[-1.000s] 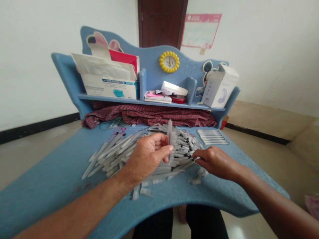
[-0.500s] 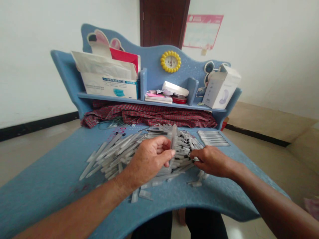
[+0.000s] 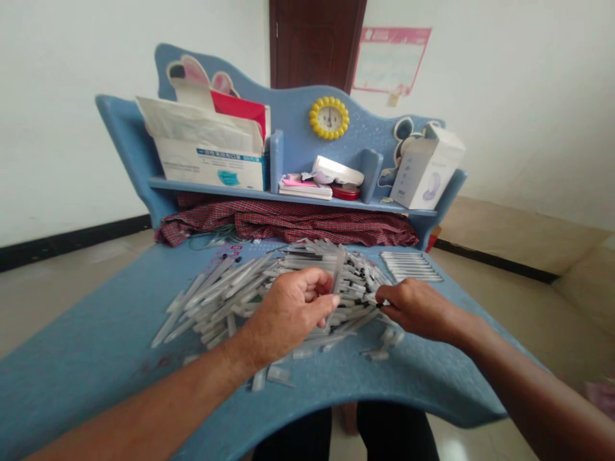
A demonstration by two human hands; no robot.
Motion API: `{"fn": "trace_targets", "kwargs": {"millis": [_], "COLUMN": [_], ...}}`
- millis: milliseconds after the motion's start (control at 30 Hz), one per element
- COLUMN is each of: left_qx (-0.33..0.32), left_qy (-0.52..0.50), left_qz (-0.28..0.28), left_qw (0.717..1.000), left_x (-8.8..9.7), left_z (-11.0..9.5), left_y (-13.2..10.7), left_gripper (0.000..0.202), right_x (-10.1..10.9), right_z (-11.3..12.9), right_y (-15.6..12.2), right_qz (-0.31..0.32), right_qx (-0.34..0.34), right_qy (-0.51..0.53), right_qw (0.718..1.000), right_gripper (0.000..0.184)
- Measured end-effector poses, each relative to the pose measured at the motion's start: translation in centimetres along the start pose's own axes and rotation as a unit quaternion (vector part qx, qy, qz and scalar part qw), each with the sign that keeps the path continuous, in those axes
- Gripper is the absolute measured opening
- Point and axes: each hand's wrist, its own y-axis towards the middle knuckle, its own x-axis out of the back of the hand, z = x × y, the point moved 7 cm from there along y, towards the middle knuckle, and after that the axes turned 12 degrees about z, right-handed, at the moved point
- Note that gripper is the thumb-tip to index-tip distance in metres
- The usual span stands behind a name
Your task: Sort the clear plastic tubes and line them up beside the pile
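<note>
My left hand (image 3: 288, 314) pinches a clear plastic tube (image 3: 337, 276) upright between thumb and fingers, above a big pile of similar clear tubes (image 3: 225, 294) on the blue desk (image 3: 96, 358). To its right, my right hand (image 3: 416, 307) rests on the pile's right side, where black-tipped pieces (image 3: 358, 282) lie. Its fingertips pinch at a small piece; what they hold is hidden.
A neat row of tubes (image 3: 410, 266) lies at the desk's right rear. Red checked cloth (image 3: 288, 224) sits under the shelf. The shelf holds a mask box (image 3: 211, 166), papers (image 3: 305, 187), a white carton (image 3: 425, 169) and a yellow clock (image 3: 328, 118). Loose caps (image 3: 276, 374) lie near the front edge.
The tube in my left hand has tilted and moved slightly right. My right hand shifted a little up and left on the pile.
</note>
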Motion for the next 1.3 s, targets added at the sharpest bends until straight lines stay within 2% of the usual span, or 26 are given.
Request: {"fn": "trace_targets", "kwargs": {"millis": [100,233,333,433,667,1100,1200,1300], "left_qx": [0.009,0.013,-0.004,-0.023,-0.056,-0.045,-0.047,-0.044], "left_qy": [0.048,0.119,0.159,0.203,0.265,0.312,0.307,0.287], "left_qz": [0.019,0.041,0.054,0.068,0.096,0.134,0.149,0.166], "left_qw": [0.999,0.992,0.986,0.977,0.958,0.94,0.939,0.942], "left_x": [-0.3,-0.8,-1.1,-1.4,-1.9,-2.7,-2.8,-2.9], "left_z": [0.0,-0.5,-0.9,-1.1,-1.1,-1.6,-1.7,-1.7], "left_y": [-0.1,-0.4,-0.5,-0.5,-0.4,-0.7,-0.8,-0.9], "left_gripper": [0.005,0.008,0.01,0.011,0.015,0.019,0.02,0.02], "right_x": [1.7,4.5,6.0,6.5,6.3,4.9,4.9,4.9], "right_z": [0.5,0.8,0.6,0.6,2.0,3.7,4.0,3.9], "right_y": [-1.2,-2.9,-3.8,-4.2,-4.6,-4.9,-5.1,-5.1], "right_qz": [-0.053,-0.133,-0.184,-0.204,-0.184,-0.12,-0.111,-0.095], "right_qx": [0.042,0.099,0.104,0.102,0.112,0.143,0.158,0.172], "right_qy": [0.074,0.194,0.218,0.206,0.115,-0.032,-0.039,-0.004], "right_qw": [0.995,0.967,0.953,0.952,0.97,0.982,0.98,0.981], "right_gripper": [0.014,0.01,0.009,0.01,0.013,0.019,0.018,0.016]}}
